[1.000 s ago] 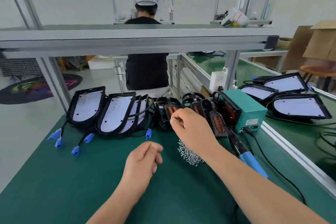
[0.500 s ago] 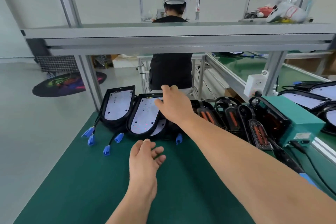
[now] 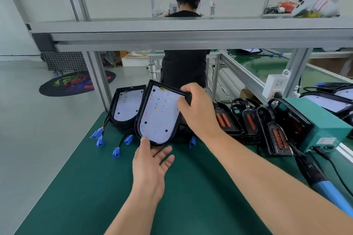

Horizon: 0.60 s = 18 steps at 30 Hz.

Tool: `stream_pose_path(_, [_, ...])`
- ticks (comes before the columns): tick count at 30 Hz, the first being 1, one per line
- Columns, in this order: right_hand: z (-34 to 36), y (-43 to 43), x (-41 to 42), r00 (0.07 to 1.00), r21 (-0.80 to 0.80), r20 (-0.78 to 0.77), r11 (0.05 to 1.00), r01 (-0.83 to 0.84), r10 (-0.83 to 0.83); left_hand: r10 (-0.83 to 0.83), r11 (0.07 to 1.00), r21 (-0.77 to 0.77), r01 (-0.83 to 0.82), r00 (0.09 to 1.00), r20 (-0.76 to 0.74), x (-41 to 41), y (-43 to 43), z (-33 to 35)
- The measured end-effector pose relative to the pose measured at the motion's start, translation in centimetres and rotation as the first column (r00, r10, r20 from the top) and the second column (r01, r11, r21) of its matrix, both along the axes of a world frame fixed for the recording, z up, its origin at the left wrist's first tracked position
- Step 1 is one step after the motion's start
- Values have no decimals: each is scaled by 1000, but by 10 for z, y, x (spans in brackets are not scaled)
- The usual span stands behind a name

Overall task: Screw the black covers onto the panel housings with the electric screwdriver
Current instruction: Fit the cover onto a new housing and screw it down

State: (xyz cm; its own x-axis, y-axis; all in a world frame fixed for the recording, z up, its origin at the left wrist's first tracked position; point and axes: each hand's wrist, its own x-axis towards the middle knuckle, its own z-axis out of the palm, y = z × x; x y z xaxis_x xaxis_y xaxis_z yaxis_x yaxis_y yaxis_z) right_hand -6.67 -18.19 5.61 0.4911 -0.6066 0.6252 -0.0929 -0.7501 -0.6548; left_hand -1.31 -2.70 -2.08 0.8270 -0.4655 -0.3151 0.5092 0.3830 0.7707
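Note:
My right hand [image 3: 198, 108] grips the far right edge of a black panel housing [image 3: 156, 114] with a white LED board inside, tilted up off the row. My left hand [image 3: 150, 164] is palm-up under its rounded near end, thumb touching the rim, fingers straight. A second panel housing [image 3: 127, 107] leans behind it to the left. Several black covers [image 3: 278, 137] with orange inserts stand in a row to the right. The electric screwdriver [image 3: 317, 175], black with a blue handle, lies on the green mat at the right.
A teal power box [image 3: 322, 129] with a cable sits at the right. Blue connectors [image 3: 99, 135] on wires lie in front of the housings. An aluminium frame beam [image 3: 191, 34] crosses overhead. A person sits with their back to me beyond the bench. More panels [image 3: 328, 103] lie far right.
My right hand has taken hold of the front housing and lifted and tilted it toward me. My left hand has turned palm-up under its near end.

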Motion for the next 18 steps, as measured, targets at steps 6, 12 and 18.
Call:
stream_pose_path(6, [-26,53,-94,991,91,100,991,-94,85,78,987,119,-108,970,232,-5,10,10])
stream_pose_path(12, [-40,83,-177,964,288,47,921,-264,261,-143,982,183,48,825,547,-7,19,15])
stream_pose_path(18, [-37,64,-200,962,518,-71,834,-189,263,-591,804,461,375,579,561,4,26,19])
